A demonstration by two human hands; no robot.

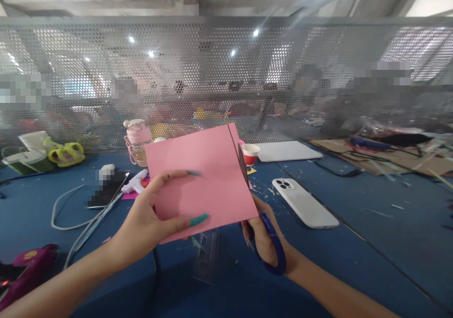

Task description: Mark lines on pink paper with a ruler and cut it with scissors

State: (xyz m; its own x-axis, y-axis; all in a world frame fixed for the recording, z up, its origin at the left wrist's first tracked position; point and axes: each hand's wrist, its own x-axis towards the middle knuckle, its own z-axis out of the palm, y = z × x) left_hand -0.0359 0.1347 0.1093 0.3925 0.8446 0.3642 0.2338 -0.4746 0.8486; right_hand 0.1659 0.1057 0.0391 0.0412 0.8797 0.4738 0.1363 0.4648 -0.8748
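Note:
A pink sheet of paper (205, 171) is held up above the blue table by my left hand (148, 214), whose thumb and index finger lie over its front; the other fingers are behind it. At the sheet's lower right corner, my right hand (264, 238) is closed around dark blue-handled scissors (278, 252). A dark scissor blade runs up along the sheet's right side, with a narrow pink strip beside it.
A white phone (306, 205) lies on the right, behind it a white flat slab (290, 151). A red and white cup (250, 154), a pink-capped bottle (138, 141) and a white glue gun (135, 182) stand or lie beyond. Cardboard (375, 160) is far right.

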